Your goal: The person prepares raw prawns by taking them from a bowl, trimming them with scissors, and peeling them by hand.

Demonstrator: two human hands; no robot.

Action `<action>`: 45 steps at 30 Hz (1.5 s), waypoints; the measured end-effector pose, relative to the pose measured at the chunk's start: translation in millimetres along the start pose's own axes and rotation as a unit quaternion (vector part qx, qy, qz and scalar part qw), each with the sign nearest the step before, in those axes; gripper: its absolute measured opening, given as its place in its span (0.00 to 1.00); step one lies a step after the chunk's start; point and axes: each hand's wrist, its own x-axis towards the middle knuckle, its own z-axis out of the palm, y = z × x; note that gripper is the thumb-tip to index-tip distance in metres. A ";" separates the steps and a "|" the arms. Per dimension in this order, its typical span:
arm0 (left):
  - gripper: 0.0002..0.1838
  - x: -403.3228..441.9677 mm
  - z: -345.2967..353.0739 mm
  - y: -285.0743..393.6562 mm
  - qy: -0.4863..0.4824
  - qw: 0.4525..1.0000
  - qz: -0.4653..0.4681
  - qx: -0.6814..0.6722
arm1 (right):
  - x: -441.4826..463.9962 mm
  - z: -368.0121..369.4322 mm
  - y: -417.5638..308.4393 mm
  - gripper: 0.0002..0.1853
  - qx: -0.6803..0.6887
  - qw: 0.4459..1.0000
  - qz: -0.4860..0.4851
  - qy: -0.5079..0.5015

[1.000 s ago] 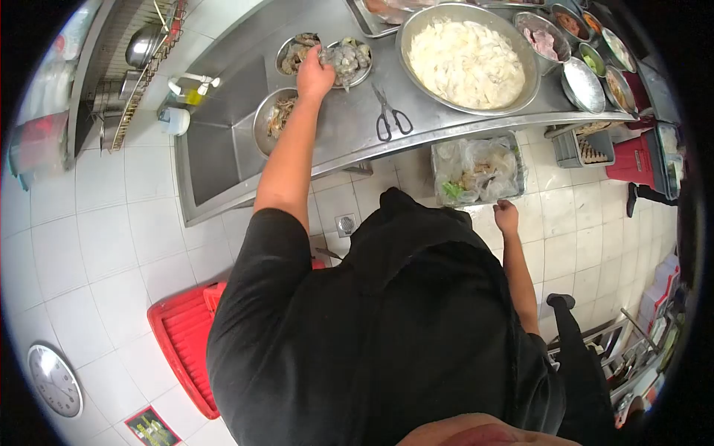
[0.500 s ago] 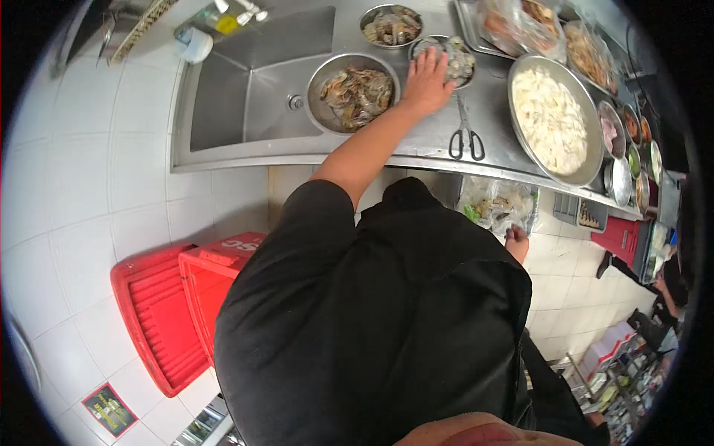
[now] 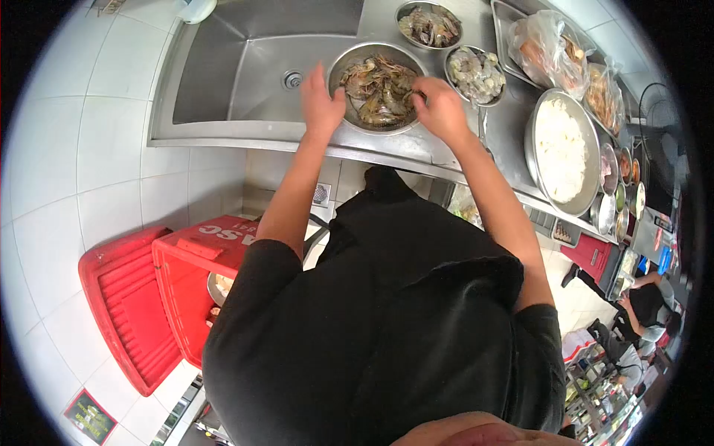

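A large steel bowl holds whole, unpeeled shrimp. My left hand is at its left rim, fingers stretched out and holding nothing. At the bowl's right side my right hand has its fingers curled into a pinch over the edge. Whatever lies between those fingertips is hidden. Beyond my right hand sits a smaller bowl of peeled shrimp. Another bowl of shrimp stands behind. Scissors lie on the counter, partly covered by my right forearm.
The sink is on the left. To the right stand a wide bowl of pale pieces, a tray with bagged food and several small bowls. A red crate is on the floor at left. People work at far right.
My left hand has left the peeled shrimp and moved left to the large bowl's left rim. My right hand has risen from beside my body to that bowl. The view has shifted.
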 end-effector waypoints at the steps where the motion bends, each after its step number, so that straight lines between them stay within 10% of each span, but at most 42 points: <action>1: 0.37 -7.7 4.0 -9.0 -0.030 0.998 -0.030 -0.043 | 12.1 13.7 -2.2 0.11 -0.042 0.999 0.002 -0.020; 9: 0.37 -37.0 2.1 12.2 -0.114 0.975 -0.124 -0.142 | 24.4 51.2 5.8 0.17 -0.257 0.941 0.126 -0.181; 15: 0.38 -57.8 16.4 22.9 -0.061 0.990 0.000 -0.128 | -10.9 18.9 36.4 0.25 0.032 0.960 0.277 -0.001; 20: 0.32 -50.2 -6.8 73.8 0.085 0.979 0.143 -0.115 | -50.0 -32.3 26.0 0.12 0.432 0.812 0.387 0.067; 27: 0.25 -64.7 22.9 167.7 -0.161 0.917 0.256 -0.262 | -93.6 -67.2 -20.5 0.15 0.485 0.788 0.344 0.160; 39: 0.18 -118.2 80.7 189.3 -0.267 0.766 -0.138 -0.569 | -163.3 -89.2 -23.6 0.12 0.245 0.923 0.271 0.125; 45: 0.18 -121.2 80.0 184.7 -0.302 0.743 -0.173 -0.571 | -188.6 -107.2 21.6 0.08 0.249 0.859 0.377 0.241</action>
